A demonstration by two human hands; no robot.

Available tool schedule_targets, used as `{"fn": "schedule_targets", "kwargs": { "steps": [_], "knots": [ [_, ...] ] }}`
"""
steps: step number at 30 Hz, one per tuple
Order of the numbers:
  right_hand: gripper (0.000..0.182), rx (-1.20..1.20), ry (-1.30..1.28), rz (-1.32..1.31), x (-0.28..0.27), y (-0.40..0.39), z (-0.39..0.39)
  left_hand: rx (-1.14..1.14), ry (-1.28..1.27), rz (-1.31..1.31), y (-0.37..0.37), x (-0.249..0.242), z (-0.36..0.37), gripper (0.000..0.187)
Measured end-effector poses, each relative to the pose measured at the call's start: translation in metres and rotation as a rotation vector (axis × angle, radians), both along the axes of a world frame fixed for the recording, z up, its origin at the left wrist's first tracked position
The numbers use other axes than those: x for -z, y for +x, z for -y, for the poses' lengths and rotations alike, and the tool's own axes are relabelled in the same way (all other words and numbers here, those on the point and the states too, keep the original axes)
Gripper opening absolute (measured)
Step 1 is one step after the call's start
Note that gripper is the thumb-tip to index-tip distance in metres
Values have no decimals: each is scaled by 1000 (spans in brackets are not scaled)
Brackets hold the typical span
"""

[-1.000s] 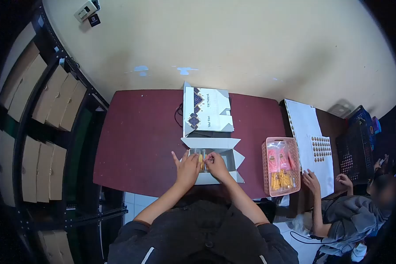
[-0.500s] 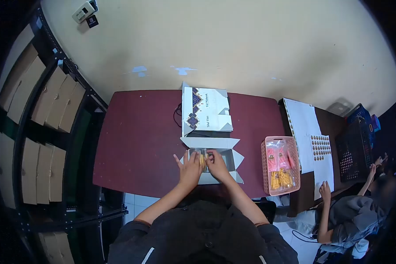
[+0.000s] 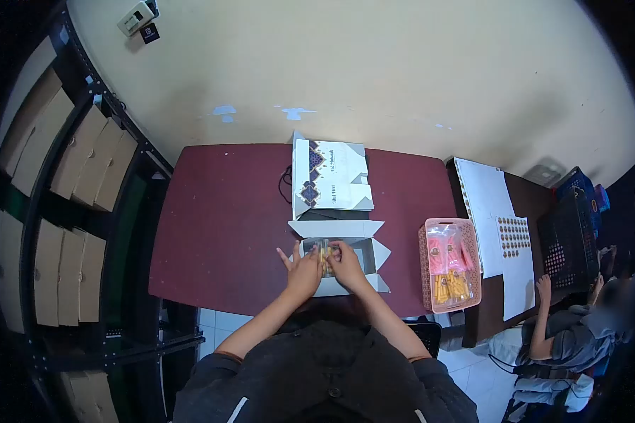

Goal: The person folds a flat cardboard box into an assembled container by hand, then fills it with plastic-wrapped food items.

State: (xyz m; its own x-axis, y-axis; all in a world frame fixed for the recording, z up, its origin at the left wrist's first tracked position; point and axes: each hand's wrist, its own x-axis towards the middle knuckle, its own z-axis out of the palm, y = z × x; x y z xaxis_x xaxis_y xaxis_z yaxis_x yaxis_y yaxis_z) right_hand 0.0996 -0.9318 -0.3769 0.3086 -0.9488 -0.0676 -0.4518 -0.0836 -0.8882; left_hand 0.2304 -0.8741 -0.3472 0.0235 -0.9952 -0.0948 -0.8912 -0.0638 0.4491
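An open white cardboard box (image 3: 337,228) with its flaps folded out lies at the front edge of the table. Inside its left half is a small clear pack with yellow contents (image 3: 325,258); the fingers hide much of it. My left hand (image 3: 303,275) has its fingers on the pack's left side, with the thumb side spread away toward the box's left flap. My right hand (image 3: 347,269) grips the pack from the right with bent fingers. The right half of the box shows its grey inner floor.
Behind the box lie flat printed white cartons (image 3: 342,176) on the maroon table (image 3: 219,218). At right stands a pink basket (image 3: 425,268) of pink and yellow packs, near sticker sheets (image 3: 514,236). A person (image 3: 578,338) sits at far right; shelves with boxes (image 3: 58,275) stand left.
My hands stay at the pack, with only small finger shifts; more of the pack shows between them. The person at far right has moved their arm and body rightward.
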Motion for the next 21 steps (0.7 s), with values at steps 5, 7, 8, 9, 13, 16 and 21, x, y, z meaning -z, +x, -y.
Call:
{"fn": "schedule_targets", "kwargs": {
  "steps": [5, 7, 8, 9, 13, 16, 21],
  "knots": [
    [37, 13, 107, 33, -12, 0, -2, -66, -189, 158, -3, -4, -6, 48],
    [40, 5, 50, -13, -8, 0, -1, -58, -144, 151, -1, -8, -6, 50],
    [40, 22, 59, 0, -6, -1, -1, -59, -165, 138, -1, -11, -7, 50],
    [41, 41, 68, 13, -5, -2, -1, -59, -185, 125, -2, -14, -6, 50],
    [41, 73, -24, -63, -5, -9, 2, -30, -214, 90, -2, -22, -5, 45],
    [39, 85, 6, -71, -4, -13, 3, 0, -211, 66, -4, -23, -5, 40],
    [35, 88, 37, -63, -2, -14, 2, 27, -231, 73, -7, -17, -5, 37]
  ]
}}
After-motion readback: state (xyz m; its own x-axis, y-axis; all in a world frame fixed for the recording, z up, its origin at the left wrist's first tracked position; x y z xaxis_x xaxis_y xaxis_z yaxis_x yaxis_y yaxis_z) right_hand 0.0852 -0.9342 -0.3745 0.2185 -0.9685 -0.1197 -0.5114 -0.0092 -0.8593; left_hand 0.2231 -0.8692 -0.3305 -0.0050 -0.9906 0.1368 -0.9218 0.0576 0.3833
